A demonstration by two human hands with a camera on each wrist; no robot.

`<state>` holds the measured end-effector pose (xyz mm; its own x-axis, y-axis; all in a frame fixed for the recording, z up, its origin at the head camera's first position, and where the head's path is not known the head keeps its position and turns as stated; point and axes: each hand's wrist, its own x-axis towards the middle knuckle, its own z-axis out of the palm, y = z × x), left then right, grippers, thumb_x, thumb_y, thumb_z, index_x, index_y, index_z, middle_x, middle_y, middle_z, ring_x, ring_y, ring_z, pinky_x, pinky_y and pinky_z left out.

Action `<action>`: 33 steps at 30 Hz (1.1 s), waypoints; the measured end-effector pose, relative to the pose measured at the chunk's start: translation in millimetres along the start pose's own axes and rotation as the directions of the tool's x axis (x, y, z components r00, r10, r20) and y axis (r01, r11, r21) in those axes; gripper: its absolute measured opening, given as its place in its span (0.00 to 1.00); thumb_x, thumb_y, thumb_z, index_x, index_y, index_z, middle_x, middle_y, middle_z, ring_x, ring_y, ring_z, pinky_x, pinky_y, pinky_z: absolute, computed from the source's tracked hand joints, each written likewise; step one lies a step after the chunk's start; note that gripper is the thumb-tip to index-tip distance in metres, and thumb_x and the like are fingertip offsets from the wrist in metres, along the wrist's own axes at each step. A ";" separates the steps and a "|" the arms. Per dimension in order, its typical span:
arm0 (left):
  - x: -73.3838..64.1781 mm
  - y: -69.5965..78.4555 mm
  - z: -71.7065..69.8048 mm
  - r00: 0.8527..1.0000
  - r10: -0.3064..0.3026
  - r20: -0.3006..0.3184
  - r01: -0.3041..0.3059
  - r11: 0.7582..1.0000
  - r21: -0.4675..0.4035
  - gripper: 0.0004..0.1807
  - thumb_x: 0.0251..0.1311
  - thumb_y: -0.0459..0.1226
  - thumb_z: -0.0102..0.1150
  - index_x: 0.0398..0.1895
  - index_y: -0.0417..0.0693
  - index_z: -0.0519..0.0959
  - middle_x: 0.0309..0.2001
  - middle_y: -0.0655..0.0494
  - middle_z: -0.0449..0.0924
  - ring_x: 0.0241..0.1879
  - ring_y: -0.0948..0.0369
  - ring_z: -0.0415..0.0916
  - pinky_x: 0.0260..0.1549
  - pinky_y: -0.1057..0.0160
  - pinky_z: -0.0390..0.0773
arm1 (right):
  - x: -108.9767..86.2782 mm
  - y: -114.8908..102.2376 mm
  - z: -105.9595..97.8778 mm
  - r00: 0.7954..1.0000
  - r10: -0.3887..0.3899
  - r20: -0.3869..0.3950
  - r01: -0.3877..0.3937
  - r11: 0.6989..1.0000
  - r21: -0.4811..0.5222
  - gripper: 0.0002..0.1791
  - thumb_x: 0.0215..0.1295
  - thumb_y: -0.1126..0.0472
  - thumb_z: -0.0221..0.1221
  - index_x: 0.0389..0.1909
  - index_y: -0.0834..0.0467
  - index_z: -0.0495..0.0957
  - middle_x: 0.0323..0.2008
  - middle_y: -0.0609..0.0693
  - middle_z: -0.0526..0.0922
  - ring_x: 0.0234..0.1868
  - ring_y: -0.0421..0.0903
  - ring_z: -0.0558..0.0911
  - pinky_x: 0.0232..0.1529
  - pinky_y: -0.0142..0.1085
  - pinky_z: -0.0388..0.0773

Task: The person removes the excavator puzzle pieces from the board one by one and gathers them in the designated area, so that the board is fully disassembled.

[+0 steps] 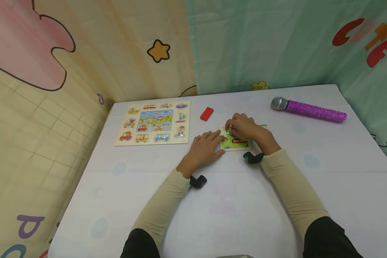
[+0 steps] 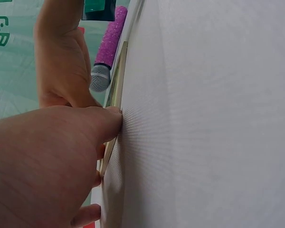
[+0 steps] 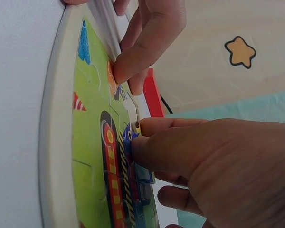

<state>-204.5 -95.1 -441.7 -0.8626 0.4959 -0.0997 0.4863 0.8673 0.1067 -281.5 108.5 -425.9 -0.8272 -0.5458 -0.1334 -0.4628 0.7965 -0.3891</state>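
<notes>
A small jigsaw puzzle [image 1: 235, 147] in a pale frame lies on the white table, with a green picture and an orange-and-black track. My left hand [image 1: 204, 147] rests on its left side, fingers extended. In the right wrist view, the left index finger presses an orange part of the picture; in the left wrist view, the thumb lies at the frame's near edge. My right hand [image 1: 245, 129] reaches over the far part of the puzzle. Between its thumb and index finger it pinches a blue-and-yellow puzzle piece [image 3: 128, 137], right at the picture's surface.
To the left lies a larger wooden vehicle puzzle board [image 1: 185, 134]. A red block [image 1: 207, 114] sits behind the hands. A microphone [image 1: 309, 109] with a glittery purple handle lies at the back right. Printed curtains [image 1: 261, 43] hang behind the table.
</notes>
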 end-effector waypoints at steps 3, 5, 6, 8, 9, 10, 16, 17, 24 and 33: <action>-0.1 -0.4 0.4 1.000 -0.006 0.005 0.006 1.000 -0.002 0.30 0.73 0.57 0.51 0.75 0.62 0.66 0.79 0.58 0.54 0.75 0.51 0.54 0.66 0.42 0.62 | -0.5 -0.8 0.3 1.000 -0.008 0.000 0.008 1.000 0.005 0.11 0.72 0.65 0.58 0.51 0.52 0.81 0.50 0.58 0.75 0.53 0.57 0.72 0.52 0.60 0.68; -0.3 -0.5 0.9 1.000 -0.011 0.009 0.011 1.000 -0.006 0.30 0.73 0.57 0.51 0.75 0.62 0.66 0.79 0.58 0.53 0.75 0.51 0.54 0.66 0.42 0.62 | -0.8 -1.3 0.7 1.000 -0.026 -0.001 0.026 1.000 0.004 0.11 0.72 0.65 0.59 0.51 0.53 0.80 0.50 0.57 0.76 0.52 0.57 0.74 0.51 0.61 0.68; -0.1 -0.6 1.6 1.000 -0.013 0.010 0.013 1.000 -0.009 0.30 0.73 0.57 0.51 0.75 0.62 0.65 0.79 0.58 0.53 0.75 0.51 0.54 0.66 0.42 0.62 | -0.8 -1.1 0.9 0.999 -0.033 0.000 0.033 0.999 0.003 0.11 0.72 0.66 0.58 0.51 0.53 0.80 0.49 0.56 0.77 0.52 0.57 0.75 0.52 0.61 0.68; 0.2 -0.5 3.1 1.000 -0.013 0.012 0.013 1.000 -0.016 0.30 0.73 0.57 0.50 0.75 0.63 0.65 0.79 0.58 0.53 0.75 0.51 0.53 0.66 0.42 0.61 | -1.1 -0.1 1.3 0.999 -0.041 0.009 0.041 0.999 0.007 0.12 0.73 0.66 0.58 0.52 0.52 0.80 0.48 0.55 0.79 0.52 0.56 0.77 0.52 0.61 0.67; 0.4 -0.5 4.0 1.000 -0.013 0.013 0.013 1.000 -0.020 0.30 0.73 0.58 0.50 0.75 0.63 0.65 0.79 0.59 0.53 0.75 0.51 0.53 0.67 0.42 0.61 | -1.5 0.8 1.0 0.999 -0.042 0.017 0.042 0.999 0.015 0.12 0.73 0.66 0.58 0.53 0.53 0.80 0.48 0.54 0.80 0.52 0.56 0.77 0.52 0.61 0.67; 0.8 -0.2 4.8 1.000 -0.012 0.013 0.012 1.000 -0.022 0.30 0.73 0.58 0.50 0.75 0.63 0.65 0.79 0.59 0.53 0.75 0.52 0.53 0.67 0.42 0.60 | -2.2 1.8 0.3 0.999 -0.041 0.027 0.041 0.999 0.024 0.13 0.73 0.66 0.57 0.55 0.53 0.80 0.49 0.54 0.81 0.53 0.56 0.78 0.52 0.61 0.67; 1.1 0.7 3.4 1.000 -0.013 0.019 0.013 1.000 -0.014 0.30 0.73 0.58 0.49 0.75 0.63 0.65 0.80 0.59 0.52 0.75 0.52 0.52 0.67 0.42 0.60 | -10.8 9.0 -9.1 0.997 -0.036 0.068 0.024 0.987 0.162 0.23 0.73 0.70 0.55 0.66 0.56 0.74 0.60 0.59 0.78 0.63 0.59 0.74 0.66 0.62 0.62; 1.1 0.5 2.9 1.000 -0.013 0.018 0.013 1.000 -0.011 0.30 0.73 0.58 0.49 0.75 0.63 0.65 0.80 0.59 0.52 0.75 0.51 0.53 0.67 0.42 0.60 | -12.4 10.1 -10.6 0.997 -0.037 0.066 0.024 0.983 0.184 0.24 0.72 0.72 0.54 0.67 0.58 0.73 0.61 0.60 0.77 0.64 0.59 0.73 0.66 0.61 0.62; -0.3 0.0 0.0 1.000 -0.019 0.014 0.019 1.000 -0.006 0.30 0.73 0.58 0.49 0.75 0.63 0.64 0.80 0.58 0.51 0.75 0.51 0.52 0.67 0.42 0.60 | -16.0 15.2 -12.1 0.999 -0.009 0.034 0.000 0.968 0.252 0.21 0.69 0.76 0.56 0.61 0.64 0.75 0.57 0.61 0.79 0.59 0.59 0.77 0.61 0.55 0.72; 0.0 0.4 0.3 1.000 -0.017 0.016 0.018 0.999 -0.029 0.30 0.73 0.57 0.49 0.75 0.63 0.64 0.80 0.58 0.51 0.76 0.51 0.52 0.67 0.41 0.59 | -14.8 23.0 -8.6 0.999 -0.030 -0.044 0.038 0.978 0.205 0.16 0.70 0.72 0.59 0.57 0.64 0.79 0.49 0.58 0.82 0.53 0.54 0.80 0.57 0.52 0.76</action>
<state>-204.3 -94.8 -442.0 -0.8684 0.4817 -0.1176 0.4668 0.8742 0.1340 -282.6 137.1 -425.1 -0.8263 -0.5573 -0.0820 -0.4188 0.7052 -0.5721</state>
